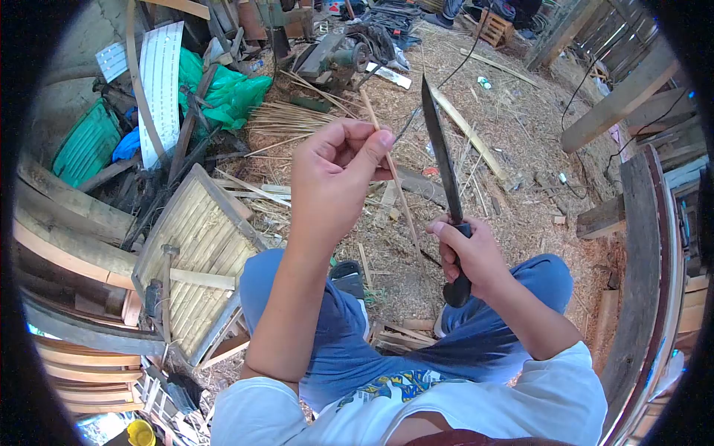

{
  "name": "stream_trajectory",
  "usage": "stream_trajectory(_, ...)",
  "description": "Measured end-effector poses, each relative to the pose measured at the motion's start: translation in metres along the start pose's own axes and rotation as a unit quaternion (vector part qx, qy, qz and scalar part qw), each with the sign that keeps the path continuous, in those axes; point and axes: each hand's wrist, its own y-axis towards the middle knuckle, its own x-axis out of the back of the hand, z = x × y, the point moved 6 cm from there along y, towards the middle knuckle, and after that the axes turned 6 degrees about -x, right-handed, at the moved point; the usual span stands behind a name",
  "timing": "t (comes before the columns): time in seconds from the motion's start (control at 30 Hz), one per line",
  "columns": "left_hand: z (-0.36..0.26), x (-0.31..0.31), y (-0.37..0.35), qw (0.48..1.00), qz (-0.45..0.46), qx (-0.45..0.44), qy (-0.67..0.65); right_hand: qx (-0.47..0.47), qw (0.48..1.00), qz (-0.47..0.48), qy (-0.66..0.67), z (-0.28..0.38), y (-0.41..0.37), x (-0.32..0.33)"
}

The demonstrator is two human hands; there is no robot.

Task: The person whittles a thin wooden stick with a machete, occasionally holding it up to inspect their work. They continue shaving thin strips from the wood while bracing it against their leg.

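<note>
Tan, slender wooden strip [402,197], seemingly already split thin, is pinched in the left hand [332,167], left of the long dark-bladed, black-handled knife [444,160] that the right hand [482,256] grips. Left beyond the knife lie similar pale thin strips [286,119]; remaining shaping is unclear.

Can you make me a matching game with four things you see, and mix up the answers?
Things:
1. Thin stick
2. Big knife
3. Crumpled plastic
4. Trousers

Matches:
A. Bright green
B. In the right hand
C. Blue, on the sitting person's legs
D. Pinched in the left hand

Right pairs: 1-D, 2-B, 3-A, 4-C
</note>
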Motion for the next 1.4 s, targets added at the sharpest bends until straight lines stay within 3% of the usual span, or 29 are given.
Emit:
stream_trajectory(0.3, 0.0, -0.01, -0.006, 0.999, 0.034, 0.017, -0.012, 0.023, 0.994, 0.101, -0.039, -0.006, -0.014, -0.016)
stream_trajectory(0.73, 0.001, -0.016, -0.006, 0.985, 0.121, 0.057, -0.111, 0.025, 0.993, 0.114, -0.004, -0.013, -0.016, -0.016)
stream_trajectory(1.0, 0.003, -0.016, -0.006, 0.994, 0.09, 0.035, -0.055, 0.001, 0.992, 0.125, 0.009, -0.015, -0.016, -0.013)
stream_trajectory(1.2, 0.0, -0.007, -0.002, 0.999, 0.02, -0.03, -0.009, -0.008, 0.998, 0.061, 0.02, -0.013, -0.01, -0.005)
stream_trajectory(1.4, 0.002, 0.004, 0.002, 0.995, -0.052, -0.079, -0.019, 0.077, 0.995, -0.029, 0.052, 0.0, -0.005, 0.014)
